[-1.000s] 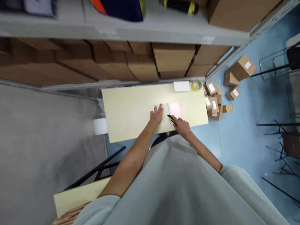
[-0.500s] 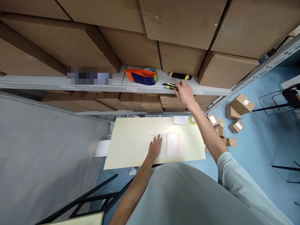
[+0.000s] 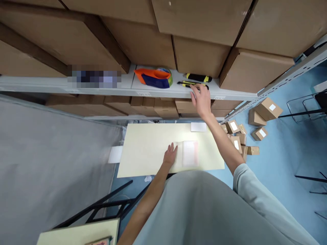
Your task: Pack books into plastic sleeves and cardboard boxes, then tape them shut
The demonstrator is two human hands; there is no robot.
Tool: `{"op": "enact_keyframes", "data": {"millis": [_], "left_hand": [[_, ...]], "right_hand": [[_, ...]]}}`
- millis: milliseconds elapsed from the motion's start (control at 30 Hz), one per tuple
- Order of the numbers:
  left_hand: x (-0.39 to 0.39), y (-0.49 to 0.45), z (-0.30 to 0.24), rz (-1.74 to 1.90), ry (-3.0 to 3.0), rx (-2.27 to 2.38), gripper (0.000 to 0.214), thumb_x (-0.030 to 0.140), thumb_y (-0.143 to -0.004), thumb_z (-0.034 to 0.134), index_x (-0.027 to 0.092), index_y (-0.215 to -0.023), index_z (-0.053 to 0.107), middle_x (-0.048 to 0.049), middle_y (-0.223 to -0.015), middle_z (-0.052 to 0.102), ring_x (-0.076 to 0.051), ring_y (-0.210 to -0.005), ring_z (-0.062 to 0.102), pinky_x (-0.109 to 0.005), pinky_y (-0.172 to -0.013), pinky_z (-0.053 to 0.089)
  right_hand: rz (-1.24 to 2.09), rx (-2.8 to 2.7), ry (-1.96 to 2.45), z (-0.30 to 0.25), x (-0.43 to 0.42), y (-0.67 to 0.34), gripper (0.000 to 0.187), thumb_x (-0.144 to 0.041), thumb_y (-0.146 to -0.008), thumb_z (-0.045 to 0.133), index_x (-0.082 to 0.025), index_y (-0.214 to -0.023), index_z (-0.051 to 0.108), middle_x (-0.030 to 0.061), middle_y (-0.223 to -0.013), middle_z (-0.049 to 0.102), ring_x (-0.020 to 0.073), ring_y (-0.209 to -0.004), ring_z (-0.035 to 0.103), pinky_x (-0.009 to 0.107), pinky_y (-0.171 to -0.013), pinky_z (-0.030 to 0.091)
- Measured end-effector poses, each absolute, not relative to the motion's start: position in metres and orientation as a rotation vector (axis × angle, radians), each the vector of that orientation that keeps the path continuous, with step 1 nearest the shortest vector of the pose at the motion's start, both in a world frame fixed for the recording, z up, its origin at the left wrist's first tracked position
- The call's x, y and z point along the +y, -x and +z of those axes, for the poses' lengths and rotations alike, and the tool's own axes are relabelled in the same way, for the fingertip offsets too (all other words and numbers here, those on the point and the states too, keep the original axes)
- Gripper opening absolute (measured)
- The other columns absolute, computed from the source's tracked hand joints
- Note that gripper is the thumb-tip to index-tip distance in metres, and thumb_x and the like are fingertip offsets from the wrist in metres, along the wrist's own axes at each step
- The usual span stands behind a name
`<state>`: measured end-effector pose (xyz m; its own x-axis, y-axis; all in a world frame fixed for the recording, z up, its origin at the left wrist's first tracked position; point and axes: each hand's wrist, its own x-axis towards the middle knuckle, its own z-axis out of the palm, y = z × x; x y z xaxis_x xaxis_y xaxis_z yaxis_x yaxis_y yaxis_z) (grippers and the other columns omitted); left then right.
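- Cartons [image 3: 201, 56] line a grey shelf [image 3: 125, 81]; pale bench [image 3: 145, 146] at its six o'clock.
- Right hand [image 3: 202, 97]: slim cutter [image 3: 189, 83] on shelf at its eleven o'clock; fingers loosely curled, thumb apart, no grip showing; contact unclear.
- Left hand [image 3: 170, 156]: fingers splayed, grasping nothing; white packet [image 3: 190, 153] on bench, three o'clock.
- Advisable: cutter well back from shelf edge, blade retracted, left palm light.

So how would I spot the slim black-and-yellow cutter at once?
Find the upper grey shelf with big brown cardboard boxes. Near its right end, along the front edge, the slim black-and-yellow cutter lies by the person's right hand. Unlike the chunky black-and-yellow cutter just behind, it is thin.
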<state>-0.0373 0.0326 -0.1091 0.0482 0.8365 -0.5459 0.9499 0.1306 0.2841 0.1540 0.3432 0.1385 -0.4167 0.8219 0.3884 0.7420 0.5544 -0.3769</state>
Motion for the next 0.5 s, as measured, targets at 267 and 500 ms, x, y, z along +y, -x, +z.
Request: {"op": "enact_keyframes", "data": {"millis": [267,500], "left_hand": [[0.012,0.03,-0.117,0.133,-1.603,1.728,0.066,0.019,-0.096,0.065,0.027,-0.162,0.057,-0.014,-0.186,0.025,-0.038,-0.172,0.021,-0.061,-0.134,0.029],[-0.006,0.014,-0.116,0.238,-1.441,1.686,0.075,0.01,-0.084,0.066,0.031,-0.157,0.062,-0.0122,-0.16,0.055,-0.035,-0.149,0.051,-0.052,-0.124,0.047]], "right_hand": [[1.054,-1.762,2.019,-0.057,0.078,-0.216,0.044,-0.04,-0.103,0.06,-0.011,-0.137,0.064,0.0209,-0.12,0.073,0.0338,-0.114,0.067,0.052,-0.11,0.054],[1.201,-1.401,2.343,-0.101,0.027,-0.221,0.048,-0.044,-0.089,0.077,-0.015,-0.125,0.063,0.0236,-0.127,0.071,0.0369,-0.125,0.065,0.048,-0.111,0.051]]}}
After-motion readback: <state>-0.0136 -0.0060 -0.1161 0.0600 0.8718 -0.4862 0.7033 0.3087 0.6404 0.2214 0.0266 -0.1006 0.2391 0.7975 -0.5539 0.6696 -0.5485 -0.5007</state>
